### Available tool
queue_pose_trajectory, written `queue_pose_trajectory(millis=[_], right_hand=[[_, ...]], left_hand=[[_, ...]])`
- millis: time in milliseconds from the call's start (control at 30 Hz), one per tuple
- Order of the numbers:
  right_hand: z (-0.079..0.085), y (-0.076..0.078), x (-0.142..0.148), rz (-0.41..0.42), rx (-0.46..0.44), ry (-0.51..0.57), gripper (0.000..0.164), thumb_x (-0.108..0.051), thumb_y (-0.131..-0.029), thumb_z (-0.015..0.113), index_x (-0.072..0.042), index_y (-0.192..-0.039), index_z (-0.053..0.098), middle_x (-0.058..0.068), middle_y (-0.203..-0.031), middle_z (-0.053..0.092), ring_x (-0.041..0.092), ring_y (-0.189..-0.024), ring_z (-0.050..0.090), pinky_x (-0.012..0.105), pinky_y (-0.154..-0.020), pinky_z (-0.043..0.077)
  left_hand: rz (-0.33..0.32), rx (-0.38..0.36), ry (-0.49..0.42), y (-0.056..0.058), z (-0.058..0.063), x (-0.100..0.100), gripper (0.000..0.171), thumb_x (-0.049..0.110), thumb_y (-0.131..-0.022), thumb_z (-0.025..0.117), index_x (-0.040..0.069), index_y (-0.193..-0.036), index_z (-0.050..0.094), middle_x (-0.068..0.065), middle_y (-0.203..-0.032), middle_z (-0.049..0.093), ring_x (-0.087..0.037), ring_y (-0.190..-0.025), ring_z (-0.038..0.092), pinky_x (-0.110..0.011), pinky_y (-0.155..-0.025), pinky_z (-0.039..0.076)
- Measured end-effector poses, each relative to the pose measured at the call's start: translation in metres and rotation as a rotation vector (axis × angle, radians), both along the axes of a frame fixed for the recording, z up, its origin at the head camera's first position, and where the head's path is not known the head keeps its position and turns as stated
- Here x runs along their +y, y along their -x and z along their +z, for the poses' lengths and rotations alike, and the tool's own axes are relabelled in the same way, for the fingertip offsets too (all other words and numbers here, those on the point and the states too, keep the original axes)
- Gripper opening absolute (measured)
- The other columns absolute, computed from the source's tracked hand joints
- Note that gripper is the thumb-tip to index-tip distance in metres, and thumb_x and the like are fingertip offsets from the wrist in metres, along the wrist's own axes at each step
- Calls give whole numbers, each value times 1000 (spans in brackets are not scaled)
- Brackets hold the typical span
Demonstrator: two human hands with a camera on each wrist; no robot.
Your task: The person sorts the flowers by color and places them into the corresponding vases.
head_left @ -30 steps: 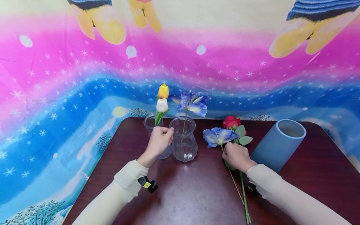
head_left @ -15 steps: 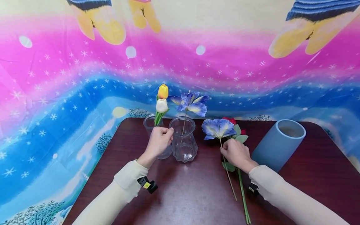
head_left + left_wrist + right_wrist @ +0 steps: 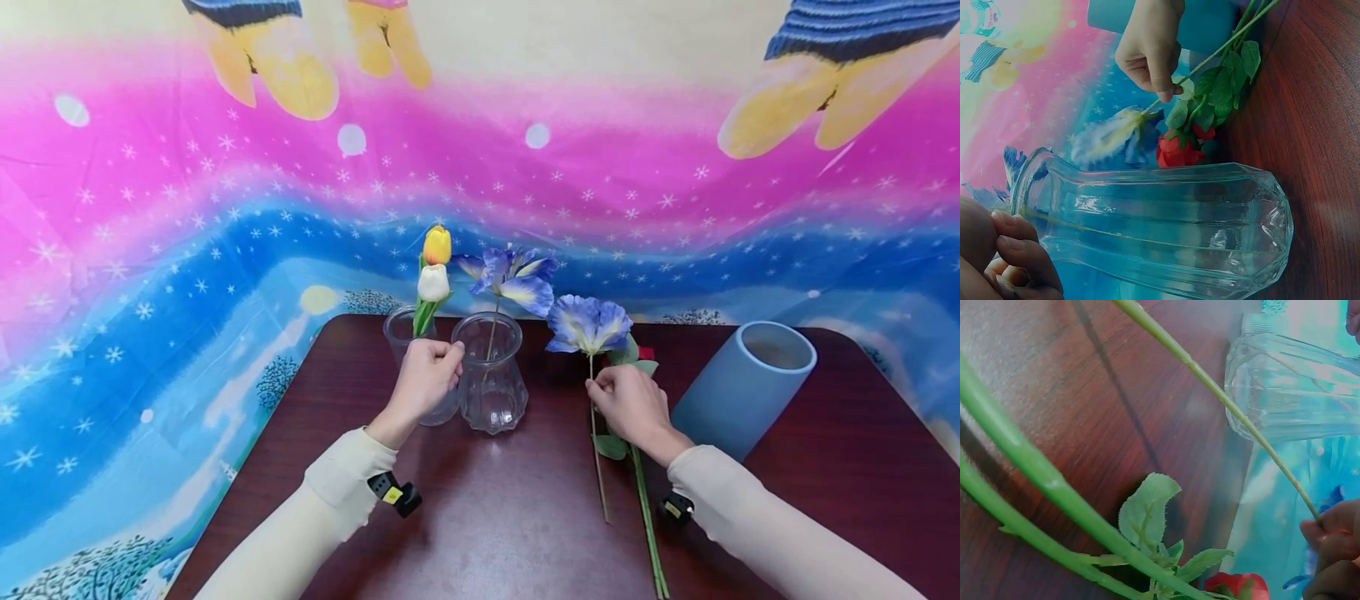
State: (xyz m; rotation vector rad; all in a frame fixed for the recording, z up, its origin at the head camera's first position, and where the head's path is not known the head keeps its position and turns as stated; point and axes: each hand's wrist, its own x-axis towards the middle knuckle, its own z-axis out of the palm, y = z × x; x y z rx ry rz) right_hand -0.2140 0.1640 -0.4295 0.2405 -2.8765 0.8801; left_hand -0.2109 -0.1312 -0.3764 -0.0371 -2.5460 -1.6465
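My right hand [image 3: 632,404] pinches the thin stem of a blue artificial flower [image 3: 588,325], its bloom upright above the fingers and its stem [image 3: 1244,422] slanting down below them. Close behind lie red roses [image 3: 1179,149] with green leaves, partly hidden by that hand. My left hand [image 3: 427,375] has its fingers curled at the rim of a fluted clear glass vase [image 3: 491,400], with nothing seen between thumb and fingers. A second blue flower [image 3: 510,275] stands in this vase.
Behind my left hand stands another glass vase [image 3: 399,329] with a yellow tulip [image 3: 437,245] and a white tulip [image 3: 433,283]. A blue-grey vase [image 3: 738,392] stands at the right of the dark wooden table [image 3: 495,533]. A printed cloth [image 3: 615,183] hangs behind.
My right hand has lifted the blue flower up and away from the roses, and its stem has swung more upright. The roses have shifted slightly behind it. My left hand stays at the vase.
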Motion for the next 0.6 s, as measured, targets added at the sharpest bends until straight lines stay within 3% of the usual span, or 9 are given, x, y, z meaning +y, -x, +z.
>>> queue_pose_trajectory(millis=[333, 600], right_hand=[[6, -4, -3, -45, 94, 77, 28, -28, -100, 61, -16, -76, 71, -5, -52, 40, 16, -50, 43, 32, -46, 30], [11, -5, -6, -73, 150, 108, 28, -27, -98, 64, -17, -72, 69, -7, -51, 39, 15, -51, 43, 31, -46, 29]], left_hand=[[-9, 17, 1, -1, 0, 0, 45, 17, -101, 56, -5, -62, 61, 6, -43, 49, -11, -48, 51, -24, -54, 39], [-10, 19, 0, -1, 0, 0, 46, 18, -101, 56, -6, -63, 62, 5, -43, 48, -12, -48, 51, -24, -53, 38]])
